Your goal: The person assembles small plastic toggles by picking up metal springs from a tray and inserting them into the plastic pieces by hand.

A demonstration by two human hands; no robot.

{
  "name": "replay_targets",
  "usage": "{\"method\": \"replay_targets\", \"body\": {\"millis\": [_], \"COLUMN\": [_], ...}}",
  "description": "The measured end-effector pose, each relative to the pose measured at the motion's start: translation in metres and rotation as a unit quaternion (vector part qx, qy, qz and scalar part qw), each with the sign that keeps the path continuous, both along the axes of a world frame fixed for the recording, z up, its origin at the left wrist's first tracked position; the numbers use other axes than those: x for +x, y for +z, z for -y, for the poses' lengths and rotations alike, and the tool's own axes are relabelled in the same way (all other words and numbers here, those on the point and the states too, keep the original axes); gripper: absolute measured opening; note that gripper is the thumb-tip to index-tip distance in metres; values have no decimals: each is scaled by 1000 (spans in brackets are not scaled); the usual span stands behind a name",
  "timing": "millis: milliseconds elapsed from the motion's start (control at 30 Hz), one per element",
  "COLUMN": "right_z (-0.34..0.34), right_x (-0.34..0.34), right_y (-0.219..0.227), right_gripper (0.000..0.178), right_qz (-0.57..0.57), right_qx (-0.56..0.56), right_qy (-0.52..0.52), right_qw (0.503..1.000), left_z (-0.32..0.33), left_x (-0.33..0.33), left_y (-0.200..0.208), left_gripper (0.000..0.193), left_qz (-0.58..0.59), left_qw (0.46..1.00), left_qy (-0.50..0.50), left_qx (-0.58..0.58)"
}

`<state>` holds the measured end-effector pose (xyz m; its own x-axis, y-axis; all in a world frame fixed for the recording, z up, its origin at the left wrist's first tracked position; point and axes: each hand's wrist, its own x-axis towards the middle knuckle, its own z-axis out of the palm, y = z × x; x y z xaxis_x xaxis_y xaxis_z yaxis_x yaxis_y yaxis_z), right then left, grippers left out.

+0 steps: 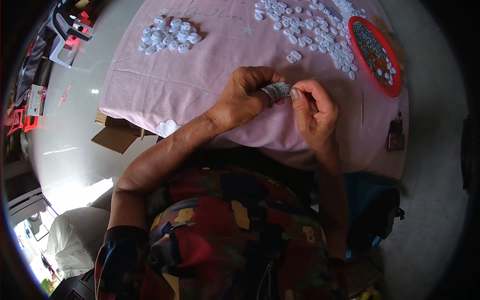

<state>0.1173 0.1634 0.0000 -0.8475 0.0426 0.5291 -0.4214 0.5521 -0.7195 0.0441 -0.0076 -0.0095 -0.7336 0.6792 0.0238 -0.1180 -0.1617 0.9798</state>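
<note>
Over the near part of the table, my left hand (244,95) is closed around a short grey, speckled roll-like piece (276,91); its exact kind is not clear. My right hand (315,107) meets its right end, thumb and forefinger pinched together. Whatever sits between those fingertips is too small to make out. Beyond my left hand lies a pile of small white oval plastic pieces (170,35). Farther right, many more loose white pieces (320,37) are spread out. Beside them a red oval tray (398,85) holds small grey metal-looking bits and a few white pieces.
A pink cloth (215,55) covers the table. On its right side lie a thin stick (362,110) and a small dark object (396,140). An opened cardboard box (115,139) stands below the left edge. White chairs (67,45) are at the far left.
</note>
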Motion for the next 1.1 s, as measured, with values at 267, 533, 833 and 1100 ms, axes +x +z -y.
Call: {"method": "replay_targets", "body": {"millis": [267,533,833,1100], "right_z": [3,1,0,3], "right_x": [3,6,4,3], "right_y": [5,4,-1,1], "right_gripper": [4,11,7,6], "right_qz": [80,99,94,56], "right_qx": [-44,-157,-79,-34], "right_qy": [-10,-10,-8,-24], "right_qw": [996,983,992,998], "left_z": [0,7,9,7], "left_x": [-2,-6,-8,-6], "left_y": [7,18,19,17], "left_gripper": [11,13,16,15], "left_qz": [78,64,66,39], "left_qw": [997,996,995,997], "left_qy": [-1,-25,-54,-52], "left_qx": [7,-59,-47,-36]}}
